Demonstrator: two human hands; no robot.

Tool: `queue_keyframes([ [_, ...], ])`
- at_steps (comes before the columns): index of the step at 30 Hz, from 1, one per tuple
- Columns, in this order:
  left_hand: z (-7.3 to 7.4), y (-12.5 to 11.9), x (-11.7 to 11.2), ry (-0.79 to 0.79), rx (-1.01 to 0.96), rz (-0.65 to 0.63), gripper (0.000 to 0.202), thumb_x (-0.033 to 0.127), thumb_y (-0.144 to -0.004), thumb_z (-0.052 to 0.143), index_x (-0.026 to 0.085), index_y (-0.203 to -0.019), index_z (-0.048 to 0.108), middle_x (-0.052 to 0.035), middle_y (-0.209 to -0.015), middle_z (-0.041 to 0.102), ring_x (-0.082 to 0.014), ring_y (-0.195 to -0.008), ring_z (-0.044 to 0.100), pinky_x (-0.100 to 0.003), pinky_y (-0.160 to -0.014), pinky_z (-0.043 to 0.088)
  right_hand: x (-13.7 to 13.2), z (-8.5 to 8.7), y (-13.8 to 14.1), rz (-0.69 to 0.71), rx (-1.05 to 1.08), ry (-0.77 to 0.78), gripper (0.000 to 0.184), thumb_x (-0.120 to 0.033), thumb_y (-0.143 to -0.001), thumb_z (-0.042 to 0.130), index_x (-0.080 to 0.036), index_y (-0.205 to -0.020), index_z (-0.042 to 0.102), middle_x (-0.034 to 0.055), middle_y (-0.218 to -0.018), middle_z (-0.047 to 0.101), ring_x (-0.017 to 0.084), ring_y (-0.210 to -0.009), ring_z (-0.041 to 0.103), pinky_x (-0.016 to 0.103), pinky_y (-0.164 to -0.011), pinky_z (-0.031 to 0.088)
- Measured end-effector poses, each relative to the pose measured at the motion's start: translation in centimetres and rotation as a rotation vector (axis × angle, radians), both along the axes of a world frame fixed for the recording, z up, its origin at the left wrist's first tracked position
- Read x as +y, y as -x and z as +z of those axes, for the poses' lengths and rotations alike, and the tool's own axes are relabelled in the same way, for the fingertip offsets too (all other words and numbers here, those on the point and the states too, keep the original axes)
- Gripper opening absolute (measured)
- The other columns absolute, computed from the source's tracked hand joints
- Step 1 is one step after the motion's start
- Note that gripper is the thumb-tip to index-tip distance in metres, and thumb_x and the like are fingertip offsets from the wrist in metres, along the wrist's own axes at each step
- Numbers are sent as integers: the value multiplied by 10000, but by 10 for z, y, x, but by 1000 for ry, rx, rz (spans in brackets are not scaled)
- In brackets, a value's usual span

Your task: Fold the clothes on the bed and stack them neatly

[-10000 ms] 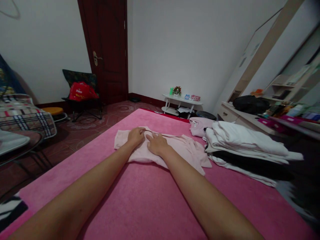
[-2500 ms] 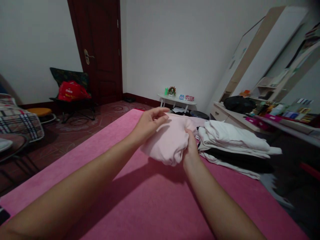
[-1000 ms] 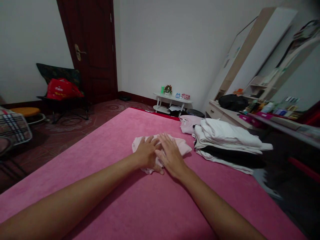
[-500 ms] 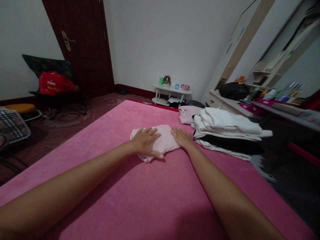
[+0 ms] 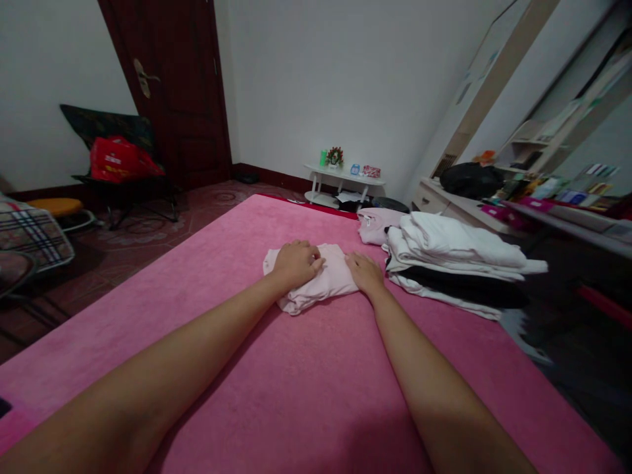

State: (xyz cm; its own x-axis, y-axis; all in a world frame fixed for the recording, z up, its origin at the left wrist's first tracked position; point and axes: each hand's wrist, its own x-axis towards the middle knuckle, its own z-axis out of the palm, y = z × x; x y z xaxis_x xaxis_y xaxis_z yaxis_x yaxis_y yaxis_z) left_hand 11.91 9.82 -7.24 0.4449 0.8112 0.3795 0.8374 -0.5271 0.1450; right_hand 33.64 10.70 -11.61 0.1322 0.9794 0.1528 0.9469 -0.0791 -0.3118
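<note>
A pale pink folded garment lies on a bright pink bed cover. On its left part rests my left hand, palm down, fingers bent and closer together, with a small gap by the thumb; no cloth shows gripped in it. My right hand lies open along the garment's right edge, fingers stretched forward. Just to the right stands a stack of folded white clothes with a black piece low in it. Another pale pink garment lies behind, against the stack.
Beyond the bed is a low white table with small items. A camouflage chair holding a red bag stands near the dark door. At right is a cluttered dresser with a black bag.
My left hand's spread fingers have drawn in and bent, and the hand sits slightly higher on the garment. My right hand stays at the right edge. The view has shifted slightly.
</note>
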Motion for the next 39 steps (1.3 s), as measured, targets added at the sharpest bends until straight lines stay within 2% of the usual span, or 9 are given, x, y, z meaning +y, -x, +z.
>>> queue_keyframes([
  [13, -1, 4, 1, -6, -28, -60, 334, 406, -885, 455, 203, -967, 708, -88, -980, 678, -234, -933, 600, -345, -828, 429, -2, -1, -8, 87, 45, -106, 441, -415, -939, 353, -217, -1220, 631, 44, -1342, 568, 191, -1256, 481, 326, -1059, 329],
  [26, 0, 4, 0, -22, -9, -62, 335, 403, -889, 446, 209, -966, 708, -85, -983, 684, -234, -919, 605, -345, -801, 431, -2, -4, -10, 90, 42, -123, 437, -413, -937, 360, -215, -1211, 636, 40, -1321, 586, 190, -1249, 488, 328, -1052, 337],
  [39, 1, 3, -2, 1, -10, -52, 338, 405, -890, 453, 203, -983, 707, -92, -999, 682, -231, -939, 602, -348, -837, 429, 1, -6, -11, 97, 46, -133, 428, -405, -938, 364, -211, -1201, 640, 43, -1318, 588, 189, -1219, 514, 311, -1045, 347],
])
